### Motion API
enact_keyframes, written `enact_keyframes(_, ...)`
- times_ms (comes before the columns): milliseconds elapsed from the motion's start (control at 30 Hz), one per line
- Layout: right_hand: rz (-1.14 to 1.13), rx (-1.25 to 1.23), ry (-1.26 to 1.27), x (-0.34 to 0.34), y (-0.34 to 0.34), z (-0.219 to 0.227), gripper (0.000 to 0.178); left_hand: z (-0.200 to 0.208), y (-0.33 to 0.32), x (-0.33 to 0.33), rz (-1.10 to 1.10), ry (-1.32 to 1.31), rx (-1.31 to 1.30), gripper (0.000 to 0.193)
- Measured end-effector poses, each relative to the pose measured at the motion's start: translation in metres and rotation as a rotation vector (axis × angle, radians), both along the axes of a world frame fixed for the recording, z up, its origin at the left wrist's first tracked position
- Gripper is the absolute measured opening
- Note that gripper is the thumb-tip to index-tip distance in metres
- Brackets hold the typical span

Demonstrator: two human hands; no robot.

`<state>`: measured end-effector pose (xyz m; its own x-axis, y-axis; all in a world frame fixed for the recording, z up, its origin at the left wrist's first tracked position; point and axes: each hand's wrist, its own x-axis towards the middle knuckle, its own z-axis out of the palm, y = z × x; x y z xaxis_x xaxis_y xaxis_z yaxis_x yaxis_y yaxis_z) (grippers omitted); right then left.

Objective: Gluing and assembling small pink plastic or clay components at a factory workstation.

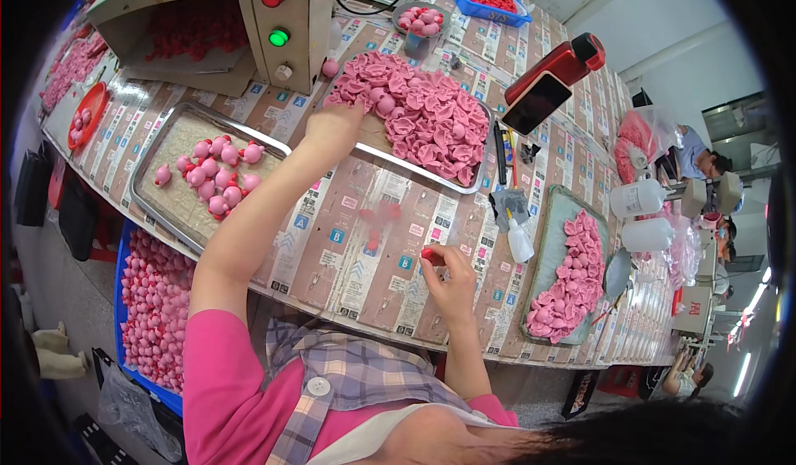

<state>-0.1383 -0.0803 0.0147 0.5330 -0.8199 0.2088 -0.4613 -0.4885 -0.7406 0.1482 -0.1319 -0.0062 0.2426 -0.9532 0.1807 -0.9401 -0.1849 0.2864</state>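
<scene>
My left hand reaches to the near-left corner of a metal tray heaped with soft pink cup-shaped pieces and a few pink balls. Its fingertips are hidden against the pieces, so what they hold cannot be seen. My right hand is over the table near its front edge, thumb and forefinger closed on a small red piece. Left of my left forearm, a second metal tray holds several pink balls with red tips. A few small red pieces lie blurred on the table between my hands.
A metal oven-like box with lit buttons stands at the back left. A tray of pink pieces, a white squeeze bottle, a phone and a red bottle are at right. A blue crate of pink balls sits below left.
</scene>
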Motion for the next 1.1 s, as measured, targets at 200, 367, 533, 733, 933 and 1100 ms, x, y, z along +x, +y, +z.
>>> enact_keyframes(200,-0.015,0.051,-0.099,0.003,0.006,0.004,0.016,0.003,-0.005,0.002,0.007,-0.081,0.005,0.022)
enact_keyframes(367,-0.03,0.106,-0.142,-0.001,0.008,0.003,0.015,0.025,0.001,0.007,0.017,0.751,0.016,0.028)
enact_keyframes(533,-0.052,0.246,-0.305,-0.005,0.007,-0.004,0.016,0.026,0.007,-0.008,-0.021,1.494,-0.174,0.034)
enact_keyframes(733,-0.003,0.629,-0.577,0.011,0.014,0.011,0.021,0.03,0.072,-0.087,0.005,1.865,-0.011,0.037)
enact_keyframes(933,0.159,0.539,-0.369,0.02,0.023,0.012,0.025,0.011,0.105,-0.127,-0.039,2.109,-0.05,0.033)
enact_keyframes(1100,0.155,0.753,-0.526,0.01,0.025,0.012,0.027,0.014,0.116,-0.123,-0.029,2.103,0.015,0.032)
